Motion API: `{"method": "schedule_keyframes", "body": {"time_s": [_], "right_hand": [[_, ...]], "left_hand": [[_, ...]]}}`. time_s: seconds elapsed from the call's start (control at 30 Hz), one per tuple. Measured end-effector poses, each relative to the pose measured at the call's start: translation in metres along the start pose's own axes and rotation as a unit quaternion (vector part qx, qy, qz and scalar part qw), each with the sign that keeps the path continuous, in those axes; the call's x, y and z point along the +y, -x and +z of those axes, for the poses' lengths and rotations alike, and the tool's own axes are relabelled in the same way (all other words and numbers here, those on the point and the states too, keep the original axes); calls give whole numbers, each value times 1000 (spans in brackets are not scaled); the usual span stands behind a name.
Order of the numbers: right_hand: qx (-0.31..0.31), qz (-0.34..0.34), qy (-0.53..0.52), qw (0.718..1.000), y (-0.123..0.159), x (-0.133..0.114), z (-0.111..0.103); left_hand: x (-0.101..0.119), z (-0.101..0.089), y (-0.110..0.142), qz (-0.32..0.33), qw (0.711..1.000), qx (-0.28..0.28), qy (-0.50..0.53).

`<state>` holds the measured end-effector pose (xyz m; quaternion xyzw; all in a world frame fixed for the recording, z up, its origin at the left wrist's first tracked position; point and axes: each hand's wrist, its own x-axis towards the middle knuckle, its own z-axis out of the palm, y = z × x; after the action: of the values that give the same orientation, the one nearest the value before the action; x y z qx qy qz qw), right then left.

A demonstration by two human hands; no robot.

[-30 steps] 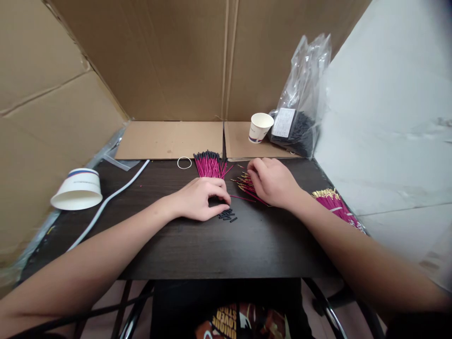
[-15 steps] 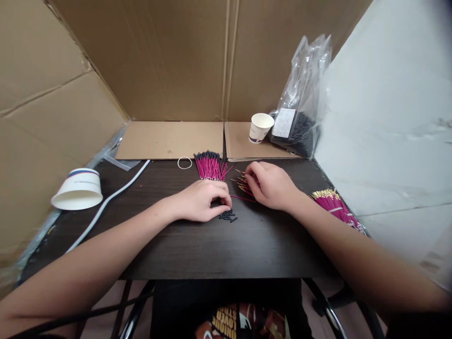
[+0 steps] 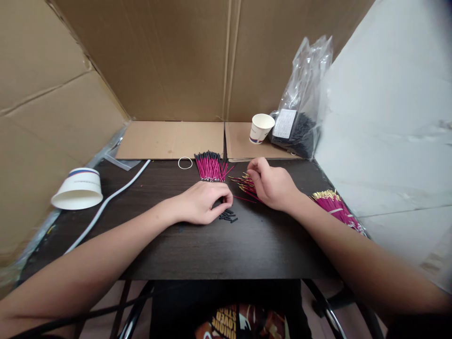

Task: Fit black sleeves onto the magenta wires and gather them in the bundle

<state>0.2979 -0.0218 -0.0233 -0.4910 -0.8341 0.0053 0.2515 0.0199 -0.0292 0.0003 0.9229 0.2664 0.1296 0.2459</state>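
My left hand (image 3: 208, 201) rests on the dark table, thumb and index finger pinched together over a small pile of short black sleeves (image 3: 229, 215). Whatever the pinch holds is too small to make out. My right hand (image 3: 270, 183) hovers at a loose spread of magenta wires with gold tips (image 3: 247, 184), its thumb and fingertips curled close together. What lies between those fingertips cannot be told. Just beyond my left hand lies a bundle of magenta wires with black ends (image 3: 211, 165). A single magenta wire (image 3: 244, 199) lies between the hands.
Another magenta bundle with gold tips (image 3: 330, 200) is at the table's right edge. Behind stand a paper cup (image 3: 262, 128) and a clear bag of black sleeves (image 3: 300, 127). Leftward are a tipped paper cup (image 3: 77, 188), a white cable (image 3: 113, 197) and a white ring (image 3: 185, 163). Cardboard walls (image 3: 158, 61) enclose the table.
My right hand has shifted slightly away from me, its fingertips lifting off the loose wires, so more gold tips show. My left hand has barely moved.
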Motion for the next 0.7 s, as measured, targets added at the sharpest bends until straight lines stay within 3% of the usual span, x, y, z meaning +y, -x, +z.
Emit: {"method": "schedule_keyframes", "body": {"time_s": [0.27, 0.7], "right_hand": [[-27, -31, -53, 998, 0, -6, -4], [-2, -133, -63, 989, 2, 1, 1]], "left_hand": [[-6, 3, 0, 17, 1000, 7, 7], [-13, 4, 0, 25, 999, 30, 28]]}}
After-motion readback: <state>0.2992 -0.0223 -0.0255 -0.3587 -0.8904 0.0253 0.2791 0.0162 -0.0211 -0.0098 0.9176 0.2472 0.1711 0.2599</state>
